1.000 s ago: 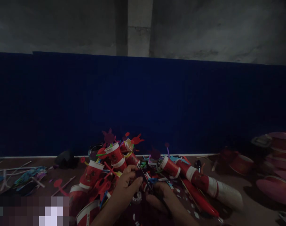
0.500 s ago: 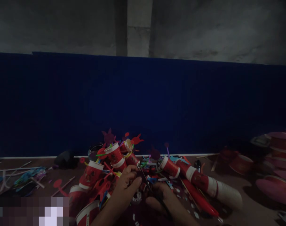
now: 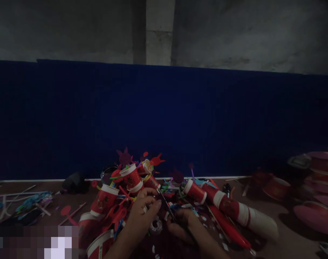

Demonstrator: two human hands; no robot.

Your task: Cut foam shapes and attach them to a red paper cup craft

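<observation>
In the head view my right hand (image 3: 187, 225) is closed round the dark handles of a pair of scissors (image 3: 166, 201). Their blades point up and to the left, beside the fingertips of my left hand (image 3: 144, 212). That hand is pinched shut with thumb against fingers; what it holds is too dark to make out. Between and below my hands lies a white ring-shaped piece (image 3: 156, 227). Close by on the left is a heap of red paper cups (image 3: 104, 199) with coloured straws and red cut-out shapes.
To the right lie a stack of white-rimmed red cups (image 3: 231, 207) and a long red object (image 3: 228, 226). Pink and red bowl-like items (image 3: 319, 216) stand at the far right. Straws and blue scraps (image 3: 34, 201) are at the left. A blue panel (image 3: 164, 118) rises behind the table.
My left hand has shifted very slightly, and more of the white ring shows between my hands. The scissors stay in my right hand at nearly the same spot.
</observation>
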